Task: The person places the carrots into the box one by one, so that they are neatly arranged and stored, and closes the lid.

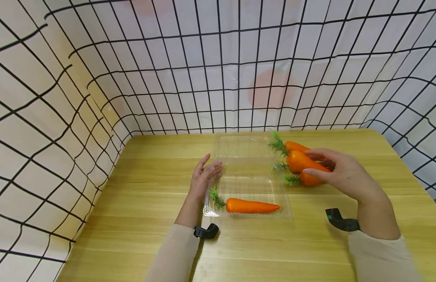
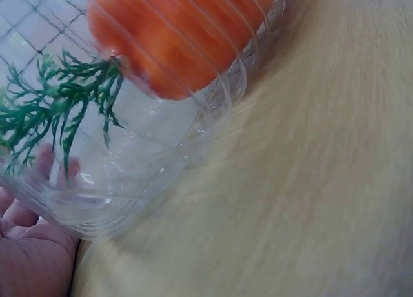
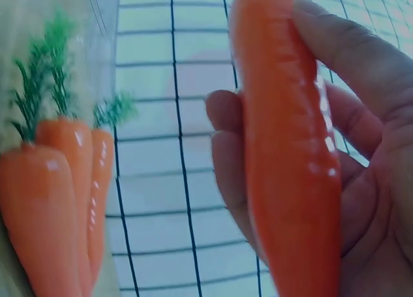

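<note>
On the wooden table lies an open clear plastic box (image 1: 246, 184), its lid (image 1: 244, 145) folded back. One orange toy carrot (image 1: 251, 206) with a green top rests along the box's near side. My left hand (image 1: 202, 178) is at the box's left edge, fingers loosely extended; in the left wrist view some fingers show through the clear wall (image 2: 110, 206). With thumb and fingers my right hand (image 1: 345, 172) grips another carrot (image 3: 287, 148) to the right of the box. That held carrot is above other carrots (image 3: 45, 206) lying side by side, green tops away from the hand.
A black wire grid (image 1: 239, 78) over pale cloth stands behind the table (image 1: 144, 196) and along both sides. Black straps (image 1: 205, 232) sit on both wrists.
</note>
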`<action>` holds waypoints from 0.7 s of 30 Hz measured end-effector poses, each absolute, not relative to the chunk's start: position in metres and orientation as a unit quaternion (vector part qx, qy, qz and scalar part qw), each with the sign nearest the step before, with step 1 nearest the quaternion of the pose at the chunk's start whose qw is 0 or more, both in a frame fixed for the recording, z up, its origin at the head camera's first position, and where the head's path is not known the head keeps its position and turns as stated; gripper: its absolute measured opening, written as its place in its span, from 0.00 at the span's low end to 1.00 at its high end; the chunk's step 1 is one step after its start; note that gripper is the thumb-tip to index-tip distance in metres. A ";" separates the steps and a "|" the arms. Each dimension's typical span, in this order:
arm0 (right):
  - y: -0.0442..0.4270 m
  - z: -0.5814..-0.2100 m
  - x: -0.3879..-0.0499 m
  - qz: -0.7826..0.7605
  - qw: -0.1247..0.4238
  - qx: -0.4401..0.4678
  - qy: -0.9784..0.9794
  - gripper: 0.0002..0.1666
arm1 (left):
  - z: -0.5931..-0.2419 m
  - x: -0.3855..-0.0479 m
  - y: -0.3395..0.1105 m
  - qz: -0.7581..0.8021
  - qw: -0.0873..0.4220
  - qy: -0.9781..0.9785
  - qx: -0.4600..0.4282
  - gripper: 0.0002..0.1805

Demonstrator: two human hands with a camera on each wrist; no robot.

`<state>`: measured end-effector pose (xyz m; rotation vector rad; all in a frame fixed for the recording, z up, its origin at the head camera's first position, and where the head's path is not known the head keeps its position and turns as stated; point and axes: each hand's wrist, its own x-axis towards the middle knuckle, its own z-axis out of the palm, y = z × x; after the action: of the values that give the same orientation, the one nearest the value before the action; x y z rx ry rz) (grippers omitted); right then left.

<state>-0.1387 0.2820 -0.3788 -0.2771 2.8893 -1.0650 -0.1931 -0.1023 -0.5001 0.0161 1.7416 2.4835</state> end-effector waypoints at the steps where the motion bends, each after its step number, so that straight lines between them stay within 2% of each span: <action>1: 0.278 -0.379 -0.139 -0.346 0.023 -0.093 0.933 0.34 | -0.500 -0.193 -0.102 0.817 0.054 0.574 0.007 0.34; 15: 0.242 -0.385 -0.141 -0.373 0.015 -0.137 0.918 0.28 | -0.499 -0.192 -0.102 0.817 0.051 0.574 0.004 0.34; 21: 0.229 -0.388 -0.140 -0.422 0.033 -0.172 0.890 0.26 | -0.500 -0.193 -0.102 0.815 0.046 0.578 0.011 0.34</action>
<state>-0.1398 0.2289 -0.3882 -0.5285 2.7385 -1.2974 -0.1927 -0.1022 -0.4996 0.0349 1.7635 2.4869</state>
